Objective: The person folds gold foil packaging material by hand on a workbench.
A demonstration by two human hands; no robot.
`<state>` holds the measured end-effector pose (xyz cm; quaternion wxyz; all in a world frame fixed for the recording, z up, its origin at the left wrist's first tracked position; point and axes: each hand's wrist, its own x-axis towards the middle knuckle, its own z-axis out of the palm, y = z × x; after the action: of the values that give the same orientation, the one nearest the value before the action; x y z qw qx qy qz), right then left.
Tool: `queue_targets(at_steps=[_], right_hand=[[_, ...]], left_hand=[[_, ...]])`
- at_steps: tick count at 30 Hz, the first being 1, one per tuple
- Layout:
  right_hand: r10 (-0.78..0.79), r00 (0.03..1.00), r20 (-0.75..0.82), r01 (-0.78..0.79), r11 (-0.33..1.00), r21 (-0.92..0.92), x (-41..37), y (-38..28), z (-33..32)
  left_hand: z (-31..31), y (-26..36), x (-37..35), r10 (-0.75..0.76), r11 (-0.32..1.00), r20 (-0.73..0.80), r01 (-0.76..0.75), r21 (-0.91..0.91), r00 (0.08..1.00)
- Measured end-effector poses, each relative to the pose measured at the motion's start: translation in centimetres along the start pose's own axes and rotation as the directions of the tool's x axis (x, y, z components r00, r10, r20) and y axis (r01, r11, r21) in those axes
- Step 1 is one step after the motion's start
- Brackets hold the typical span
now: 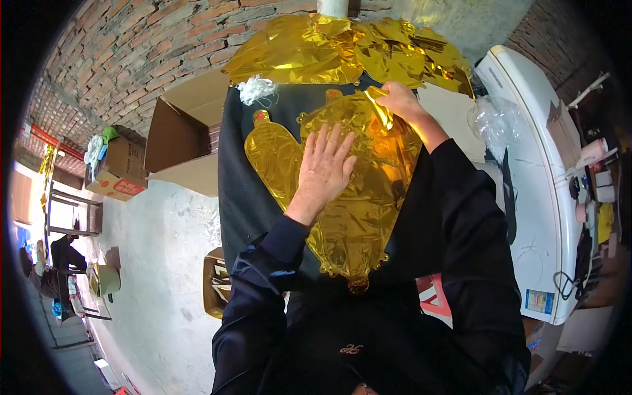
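A shiny gold foil balloon [359, 217], uninflated, lies flat on the black cloth [243, 204] in front of me. My left hand [326, 164] rests palm down on it with the fingers spread. At the balloon's upper right, my right hand [399, 102] is closed on a folded edge of gold foil and lifts it a little. Another flat gold foil balloon [270, 155] with a red mark on its tab lies to the left, partly under the first one. The fingertips of my right hand are partly hidden.
Piles of gold foil [296, 52] lie along the far edge, near a tangle of white string [257, 90]. An open cardboard box [174, 135] stands to the left. At the right is a white appliance [540, 210] with a clear plastic bag [497, 122] beside it.
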<state>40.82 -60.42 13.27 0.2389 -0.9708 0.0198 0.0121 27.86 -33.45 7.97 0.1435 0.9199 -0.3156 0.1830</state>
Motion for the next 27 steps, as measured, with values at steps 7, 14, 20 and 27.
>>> queue_targets(at_steps=[7,14,20,27], right_hand=[[-0.258,0.952,0.166,0.008,0.56,0.829,-6.5,-10.0,-2.4],[-0.269,0.96,0.08,0.144,0.716,0.683,-3.7,-0.9,2.0],[-0.014,0.998,-0.067,0.053,0.771,0.635,-5.0,0.5,4.1],[-0.068,0.987,0.146,-0.024,0.834,0.551,-7.5,-2.3,0.8]], left_hand=[[-0.5,0.2,0.3,-0.032,0.999,0.118,0.028,0.029,0.992],[0.3,-0.1,0.0,0.02,0.999,0.005,-0.02,0.029,1.0],[0.3,-0.2,0.0,0.016,1.0,0.026,-0.017,0.024,1.0],[0.1,-0.1,0.0,0.016,0.999,0.024,-0.016,0.031,1.0]])
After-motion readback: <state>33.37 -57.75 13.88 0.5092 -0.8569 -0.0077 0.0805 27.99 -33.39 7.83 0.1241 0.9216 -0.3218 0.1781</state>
